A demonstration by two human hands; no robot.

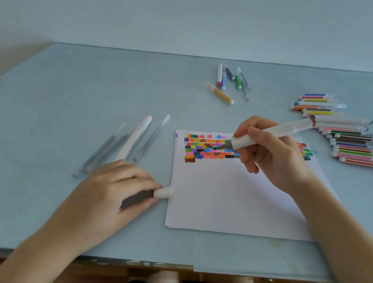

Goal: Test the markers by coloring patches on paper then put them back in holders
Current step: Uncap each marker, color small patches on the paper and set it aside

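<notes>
The right hand point(271, 154) grips a white marker point(270, 135) like a pen, fingers curled round the barrel, its dark tip down on the rows of coloured patches point(212, 148) at the far end of the paper point(232, 198). The left hand point(112, 186) rests on the worktop point(72, 89) just beside the paper's left edge, fingers and thumb pinching the marker's white cap point(164, 192). Just beyond the left hand lie another white marker point(133, 139) and a few clear pens point(109, 150). The paper lies on the worktop a little right of the middle, nearer its front edge. A fanned row of striped markers point(345, 136) lies along the right edge, and a small loose cluster of markers point(230, 81) lies toward the back edge.
</notes>
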